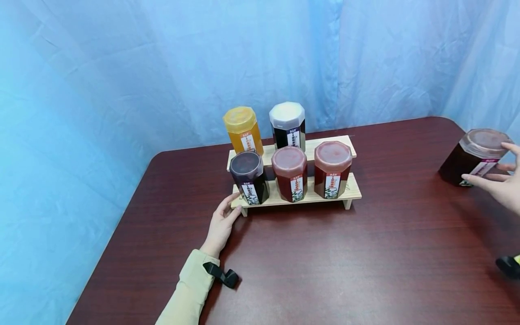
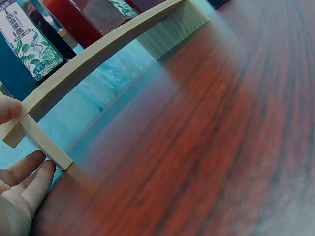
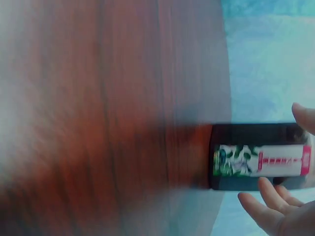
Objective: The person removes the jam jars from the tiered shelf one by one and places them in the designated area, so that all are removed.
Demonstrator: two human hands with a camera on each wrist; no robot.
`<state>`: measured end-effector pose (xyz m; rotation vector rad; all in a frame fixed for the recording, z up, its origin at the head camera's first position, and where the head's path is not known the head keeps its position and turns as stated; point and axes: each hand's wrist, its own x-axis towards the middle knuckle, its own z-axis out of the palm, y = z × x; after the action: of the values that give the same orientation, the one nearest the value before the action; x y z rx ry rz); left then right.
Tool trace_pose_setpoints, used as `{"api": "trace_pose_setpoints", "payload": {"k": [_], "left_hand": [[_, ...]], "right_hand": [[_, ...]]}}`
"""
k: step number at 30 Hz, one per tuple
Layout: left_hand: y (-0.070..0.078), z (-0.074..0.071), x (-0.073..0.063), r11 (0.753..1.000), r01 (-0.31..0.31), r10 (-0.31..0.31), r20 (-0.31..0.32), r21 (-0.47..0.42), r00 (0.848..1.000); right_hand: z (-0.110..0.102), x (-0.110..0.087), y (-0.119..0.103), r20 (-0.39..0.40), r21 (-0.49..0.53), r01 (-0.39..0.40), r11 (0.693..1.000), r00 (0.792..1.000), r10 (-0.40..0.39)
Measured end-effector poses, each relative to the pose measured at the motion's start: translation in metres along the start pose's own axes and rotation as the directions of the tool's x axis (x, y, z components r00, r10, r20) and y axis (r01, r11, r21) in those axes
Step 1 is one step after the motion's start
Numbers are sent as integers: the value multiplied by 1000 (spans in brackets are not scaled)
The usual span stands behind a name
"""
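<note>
My left hand [image 1: 221, 221] grips the left end of the lower shelf [image 1: 280, 198] of a pale wooden rack, thumb at its front edge. In the left wrist view, the fingers [image 2: 34, 182] lie beside the shelf's leg [image 2: 47, 145]. At far right, my right hand [image 1: 501, 180] is spread about a dark jar [image 1: 459, 158] with a magenta-and-white label. Its thumb is on the left, its other fingers [image 3: 266, 201] on the right. The jar stands upright on the table, and its upper end is partly hidden in the right wrist view.
A dark purple jar [image 1: 260, 192] and two red jars [image 1: 288, 187] [image 1: 322, 178] stand on the lower shelf. Behind them, a yellow jar [image 1: 235, 137] and a black jar [image 1: 280, 135] occupy the upper shelf [image 1: 345, 144]. Blue curtains [image 1: 183, 67] surround the brown table [image 1: 325, 271].
</note>
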<state>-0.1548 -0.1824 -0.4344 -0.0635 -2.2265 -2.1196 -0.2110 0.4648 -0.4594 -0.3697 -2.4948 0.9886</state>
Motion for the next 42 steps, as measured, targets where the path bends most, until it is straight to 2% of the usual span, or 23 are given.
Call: {"api": "trace_pose_setpoints", "payload": {"k": [7,10,15,18,25,29,33,36,40,42], "left_hand": [[0,-1,0,1000,-1,1,-1,-3,1000],[0,0,0,1000,1,-1,5,-17,1000],[-1,0,0,1000,10,-10,8,-19,1000],[-1,0,0,1000,12,-12,9,-16,1000],[-2,-1,1,1000,14,-14,10,-7,1000],[-2,-1,2,1000,13,-13,8,-6,1000],[-2,-1,2,1000,10,-10,8,0,1000],[-2,-1,2,1000,12,-12,10,2,1000],[-2,-1,2,1000,9,-9,10,-10,1000],[-2,0,2,1000,5,-4,9,-14,1000]], "right_hand": [[2,-17,-19,82,81,12,997,996,-19],[5,-24,-27,125,87,19,996,992,-29],[13,-34,-39,197,-19,35,999,980,-31],[11,-44,-59,232,-81,56,995,972,-36],[0,-67,-124,321,10,86,996,943,-85],[6,-71,-139,331,15,97,995,939,-97],[12,-71,-150,364,57,105,993,924,-118],[15,-72,-160,399,124,108,986,905,-149],[21,-74,-176,411,157,113,981,896,-169],[24,-75,-182,404,163,112,980,899,-170]]}}
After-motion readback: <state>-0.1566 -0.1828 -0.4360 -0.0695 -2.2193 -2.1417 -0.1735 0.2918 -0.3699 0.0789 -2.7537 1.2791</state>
